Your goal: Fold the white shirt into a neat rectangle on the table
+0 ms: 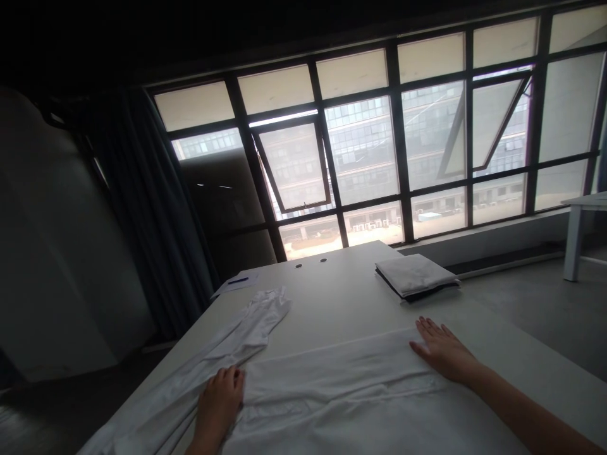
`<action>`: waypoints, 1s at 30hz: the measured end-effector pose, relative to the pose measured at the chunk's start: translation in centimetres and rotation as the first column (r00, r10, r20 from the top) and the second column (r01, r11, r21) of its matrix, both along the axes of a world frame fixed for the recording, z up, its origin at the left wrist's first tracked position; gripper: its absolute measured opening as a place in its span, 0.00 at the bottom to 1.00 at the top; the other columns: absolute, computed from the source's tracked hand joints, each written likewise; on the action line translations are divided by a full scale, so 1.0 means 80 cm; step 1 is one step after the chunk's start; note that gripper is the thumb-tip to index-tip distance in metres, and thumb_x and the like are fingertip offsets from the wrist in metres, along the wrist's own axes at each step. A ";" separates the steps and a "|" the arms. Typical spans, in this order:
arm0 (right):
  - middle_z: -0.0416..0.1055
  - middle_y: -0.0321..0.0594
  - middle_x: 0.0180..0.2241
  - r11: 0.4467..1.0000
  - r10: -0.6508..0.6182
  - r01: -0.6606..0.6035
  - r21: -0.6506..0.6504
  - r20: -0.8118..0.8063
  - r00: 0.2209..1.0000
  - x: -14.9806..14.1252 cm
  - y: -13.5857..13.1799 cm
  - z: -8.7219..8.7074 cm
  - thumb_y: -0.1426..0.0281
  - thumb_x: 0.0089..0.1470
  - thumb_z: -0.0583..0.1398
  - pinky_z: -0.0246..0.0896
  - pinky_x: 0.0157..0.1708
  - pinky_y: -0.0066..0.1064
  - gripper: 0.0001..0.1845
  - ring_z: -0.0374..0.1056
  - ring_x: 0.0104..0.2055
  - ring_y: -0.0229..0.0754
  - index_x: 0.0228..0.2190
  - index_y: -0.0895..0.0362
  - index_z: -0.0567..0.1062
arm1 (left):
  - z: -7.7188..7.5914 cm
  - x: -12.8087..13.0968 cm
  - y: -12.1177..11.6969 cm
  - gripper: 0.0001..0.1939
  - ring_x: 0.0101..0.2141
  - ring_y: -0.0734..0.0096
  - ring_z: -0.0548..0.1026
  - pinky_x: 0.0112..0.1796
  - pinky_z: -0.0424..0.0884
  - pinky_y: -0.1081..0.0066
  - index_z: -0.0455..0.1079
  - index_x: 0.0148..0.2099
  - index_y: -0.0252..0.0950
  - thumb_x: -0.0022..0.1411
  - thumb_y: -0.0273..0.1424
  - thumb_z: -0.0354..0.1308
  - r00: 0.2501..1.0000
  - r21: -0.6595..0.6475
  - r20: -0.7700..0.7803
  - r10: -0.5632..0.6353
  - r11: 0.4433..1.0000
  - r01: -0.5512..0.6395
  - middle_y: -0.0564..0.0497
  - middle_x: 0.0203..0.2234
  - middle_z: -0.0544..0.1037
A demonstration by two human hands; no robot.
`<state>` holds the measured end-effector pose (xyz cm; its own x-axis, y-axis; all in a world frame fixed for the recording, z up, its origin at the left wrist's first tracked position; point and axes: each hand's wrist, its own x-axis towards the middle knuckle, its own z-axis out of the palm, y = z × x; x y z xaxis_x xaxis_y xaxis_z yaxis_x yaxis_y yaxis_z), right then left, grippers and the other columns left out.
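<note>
At six o'clock on surface: white long-sleeved shirt spread; left hand curled on cloth, grip unclear; right hand open, flat.

Your desk, far half: folded white cloth stacked on dark folded fabric; near the left edge, a sheet of paper under a blue pen. Beyond: dark-framed window, two panes tilted open; dark curtain at left; white side table at right.
</note>
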<state>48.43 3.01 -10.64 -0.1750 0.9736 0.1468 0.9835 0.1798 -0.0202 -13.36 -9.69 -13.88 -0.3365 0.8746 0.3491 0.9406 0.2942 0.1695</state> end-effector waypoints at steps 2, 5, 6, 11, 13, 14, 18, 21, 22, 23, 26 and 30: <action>0.39 0.44 0.71 1.000 0.007 -0.007 0.007 -0.009 1.000 0.002 0.003 -0.004 0.41 0.62 0.41 0.31 0.72 0.49 0.49 0.34 0.74 0.52 0.70 0.64 0.52 | 0.007 -0.003 -0.003 0.24 0.48 0.53 0.74 0.50 0.66 0.58 0.72 0.48 0.37 0.71 0.40 0.37 1.000 0.016 0.014 0.014 1.000 -0.014 0.43 0.46 0.78; 0.40 0.45 0.71 1.000 0.017 -0.016 0.017 -0.029 0.999 0.006 0.004 -0.006 0.41 0.61 0.42 0.31 0.71 0.50 0.49 0.35 0.74 0.53 0.70 0.63 0.53 | 0.011 -0.007 -0.001 0.23 0.46 0.57 0.75 0.46 0.67 0.62 0.71 0.47 0.38 0.73 0.40 0.35 0.999 0.016 0.038 0.016 1.000 -0.017 0.45 0.45 0.78; 0.40 0.45 0.71 1.000 0.021 -0.020 0.018 -0.034 0.999 0.007 0.004 -0.006 0.40 0.61 0.42 0.31 0.71 0.51 0.49 0.34 0.74 0.53 0.70 0.62 0.53 | 0.011 -0.008 -0.001 0.23 0.47 0.58 0.75 0.46 0.66 0.63 0.70 0.47 0.38 0.74 0.41 0.36 0.999 0.016 0.040 0.013 1.000 -0.014 0.45 0.45 0.78; 0.37 0.40 0.71 1.000 0.003 -0.002 0.006 -0.040 0.999 0.021 0.002 -0.004 0.39 0.61 0.41 0.28 0.68 0.62 0.47 0.33 0.73 0.58 0.70 0.54 0.52 | 0.012 -0.016 -0.004 0.18 0.44 0.60 0.76 0.43 0.67 0.64 0.71 0.45 0.39 0.73 0.37 0.41 1.000 -0.002 0.030 0.010 1.000 -0.010 0.47 0.42 0.78; 0.37 0.38 0.71 0.999 -0.033 0.034 0.011 -0.041 0.999 0.026 0.001 -0.004 0.39 0.60 0.42 0.26 0.66 0.67 0.46 0.32 0.73 0.62 0.70 0.51 0.53 | 0.019 -0.013 -0.007 0.17 0.43 0.56 0.76 0.42 0.67 0.62 0.72 0.48 0.38 0.71 0.35 0.42 0.999 0.007 0.011 0.038 0.999 -0.038 0.45 0.43 0.77; 0.37 0.38 0.71 0.998 -0.051 0.052 0.023 -0.039 0.998 0.028 0.001 -0.003 0.38 0.60 0.42 0.25 0.66 0.68 0.46 0.32 0.73 0.64 0.70 0.50 0.54 | 0.025 -0.008 -0.009 0.17 0.45 0.54 0.75 0.43 0.67 0.60 0.72 0.50 0.37 0.71 0.33 0.42 0.999 0.033 -0.018 0.050 0.998 -0.049 0.44 0.44 0.76; 0.39 0.43 0.71 0.984 -0.044 0.037 0.174 0.034 0.998 0.016 -0.009 0.002 0.47 0.61 0.47 0.17 0.66 0.66 0.41 0.28 0.73 0.64 0.68 0.57 0.59 | 0.056 0.046 -0.010 0.22 0.50 0.54 0.73 0.51 0.66 0.56 0.72 0.55 0.35 0.71 0.28 0.38 0.982 0.181 -0.172 -0.080 0.977 0.111 0.42 0.49 0.75; 0.42 0.46 0.70 0.958 0.083 -0.096 0.269 0.057 0.995 -0.014 -0.029 0.010 0.59 0.62 0.49 0.19 0.69 0.60 0.36 0.33 0.73 0.60 0.67 0.59 0.61 | 0.070 0.116 -0.008 0.21 0.57 0.57 0.70 0.60 0.61 0.58 0.71 0.58 0.39 0.73 0.36 0.42 0.893 0.124 -0.168 -0.418 0.889 0.440 0.44 0.55 0.74; 0.43 0.45 0.70 0.951 0.146 -0.153 0.270 0.048 0.988 -0.027 -0.038 0.012 0.60 0.62 0.49 0.22 0.69 0.59 0.35 0.35 0.73 0.58 0.67 0.58 0.62 | 0.069 0.141 -0.009 0.23 0.61 0.57 0.65 0.64 0.57 0.57 0.67 0.64 0.42 0.73 0.40 0.44 0.838 0.072 -0.141 -0.527 0.839 0.539 0.46 0.61 0.70; 0.43 0.43 0.70 0.941 0.215 -0.216 0.261 0.034 0.976 -0.040 -0.048 0.014 0.60 0.63 0.49 0.24 0.70 0.58 0.34 0.37 0.73 0.57 0.67 0.57 0.61 | 0.067 0.163 -0.011 0.27 0.65 0.56 0.60 0.67 0.52 0.55 0.61 0.69 0.45 0.72 0.46 0.46 0.775 -0.001 -0.100 -0.624 0.779 0.627 0.48 0.66 0.64; 0.41 0.39 0.71 0.900 0.398 -0.387 0.200 -0.018 0.917 -0.071 -0.074 0.014 0.54 0.67 0.47 0.30 0.70 0.57 0.33 0.37 0.73 0.55 0.69 0.51 0.57 | 0.056 0.209 -0.018 0.40 0.70 0.51 0.45 0.68 0.42 0.48 0.43 0.75 0.48 0.68 0.56 0.47 0.686 -0.165 0.072 -0.724 0.669 0.724 0.51 0.72 0.45; 0.41 0.40 0.71 0.887 0.462 -0.458 0.058 -0.112 0.880 -0.079 -0.084 0.004 0.46 0.67 0.45 0.34 0.70 0.56 0.37 0.38 0.73 0.56 0.70 0.50 0.52 | 0.052 0.217 -0.027 0.44 0.71 0.48 0.36 0.67 0.35 0.41 0.40 0.74 0.54 0.64 0.62 0.47 0.738 -0.252 0.185 -0.649 0.695 0.674 0.54 0.72 0.37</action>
